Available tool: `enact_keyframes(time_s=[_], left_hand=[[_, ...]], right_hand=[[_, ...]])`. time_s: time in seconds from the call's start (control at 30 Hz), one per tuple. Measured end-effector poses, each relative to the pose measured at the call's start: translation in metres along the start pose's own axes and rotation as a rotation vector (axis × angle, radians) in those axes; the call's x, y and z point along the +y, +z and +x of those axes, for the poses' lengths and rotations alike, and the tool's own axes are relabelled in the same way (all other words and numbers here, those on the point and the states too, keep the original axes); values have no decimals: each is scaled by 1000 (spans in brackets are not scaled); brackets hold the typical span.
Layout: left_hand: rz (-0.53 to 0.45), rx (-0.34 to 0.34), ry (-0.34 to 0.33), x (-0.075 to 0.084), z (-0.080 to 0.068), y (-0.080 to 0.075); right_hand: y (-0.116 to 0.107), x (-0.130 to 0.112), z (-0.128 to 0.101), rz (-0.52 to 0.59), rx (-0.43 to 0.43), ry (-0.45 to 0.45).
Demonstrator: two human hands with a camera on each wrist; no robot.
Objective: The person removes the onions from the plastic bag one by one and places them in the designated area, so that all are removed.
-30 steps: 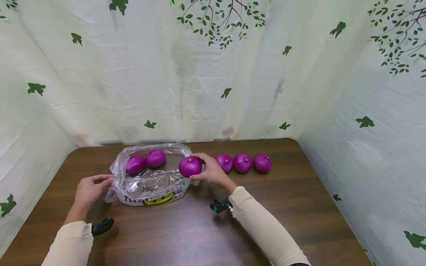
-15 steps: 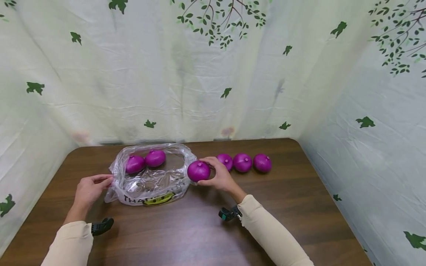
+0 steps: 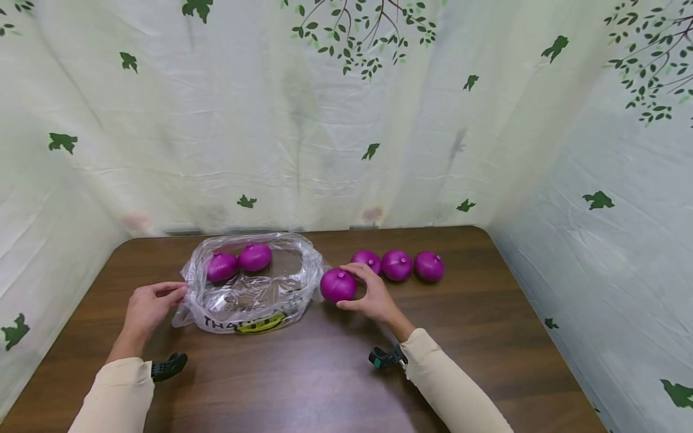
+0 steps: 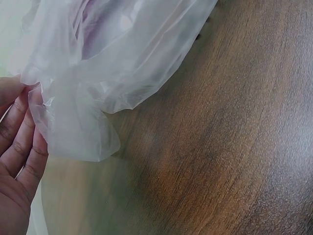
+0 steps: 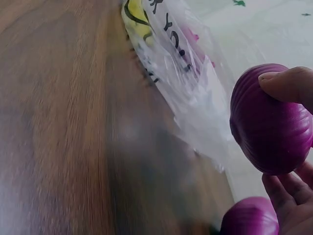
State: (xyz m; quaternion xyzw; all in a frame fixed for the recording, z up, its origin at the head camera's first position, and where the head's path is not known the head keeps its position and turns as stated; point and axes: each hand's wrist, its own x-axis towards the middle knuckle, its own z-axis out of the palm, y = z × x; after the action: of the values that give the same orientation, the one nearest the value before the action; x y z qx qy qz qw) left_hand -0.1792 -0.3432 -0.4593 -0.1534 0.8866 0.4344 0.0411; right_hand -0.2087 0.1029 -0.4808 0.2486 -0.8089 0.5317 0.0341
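Right hand (image 3: 373, 297) grips a purple onion (image 3: 338, 284) just beside the plastic bag (image 3: 254, 294). Left hand (image 3: 147, 308) apparently pinches the bag's edge, view partly blocked.

Cream long sleeves (image 3: 449, 385), black wrist cameras (image 3: 169, 365)

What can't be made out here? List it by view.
- Head: print on the plastic bag, crumpled, only partly legible.
- Head: whether the held onion touches the table, hidden by the right hand.
- Left wrist: left hand cut off by the edge.
- Right wrist: table blurred.
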Motion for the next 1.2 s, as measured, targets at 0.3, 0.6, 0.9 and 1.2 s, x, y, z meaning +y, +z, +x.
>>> enact_keyframes(time_s=[0.3,0.6,0.9,1.2], left_hand=[[8,-6,2,1,-1,-1],[22,-8,19,3,-3,0],[17,-7,32,3,-4,1],[13,-15,22,3,-2,1]], right_hand=[[-10,5,-11,23,19,-1],[-15,-4,-23,73,23,14],[-24,-13,-35,97,29,85],[-28,-4,-42,82,34,108]])
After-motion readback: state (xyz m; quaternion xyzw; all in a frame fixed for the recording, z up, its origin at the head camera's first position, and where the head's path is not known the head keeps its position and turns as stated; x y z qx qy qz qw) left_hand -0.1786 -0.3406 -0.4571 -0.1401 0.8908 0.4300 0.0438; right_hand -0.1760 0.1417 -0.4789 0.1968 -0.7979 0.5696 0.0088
